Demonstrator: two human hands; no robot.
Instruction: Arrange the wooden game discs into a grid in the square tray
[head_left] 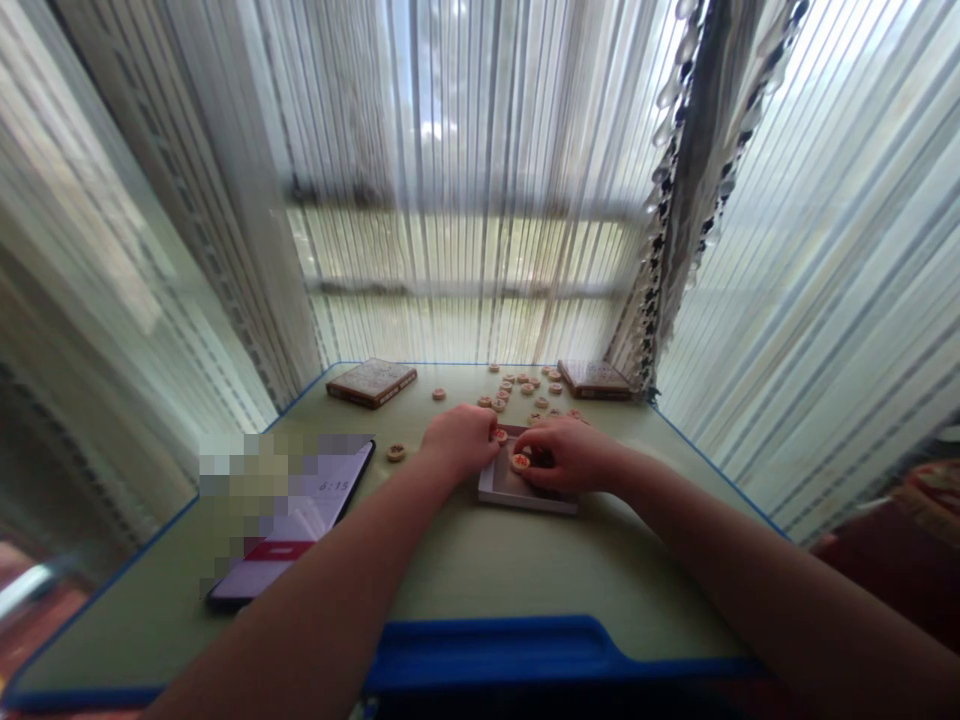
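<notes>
A shallow white-rimmed box tray (pixel 517 493) lies mid-table. My left hand (pixel 459 440) rests at its left edge, fingers curled and pinching a small round wooden game piece (pixel 500 435) with a red mark. My right hand (pixel 570 453) sits over the tray, fingers closed on another round piece (pixel 520 462). Several more round wooden pieces (pixel 525 385) lie scattered on the table behind the hands. One lone piece (pixel 396 452) lies to the left of my left hand.
A phone (pixel 307 520) with its screen lit lies at the left on the green table (pixel 487 570) with a blue rim. Two flat brown boxes stand at the back: one left (pixel 371 382), one right (pixel 595 379). Sheer curtains surround the table.
</notes>
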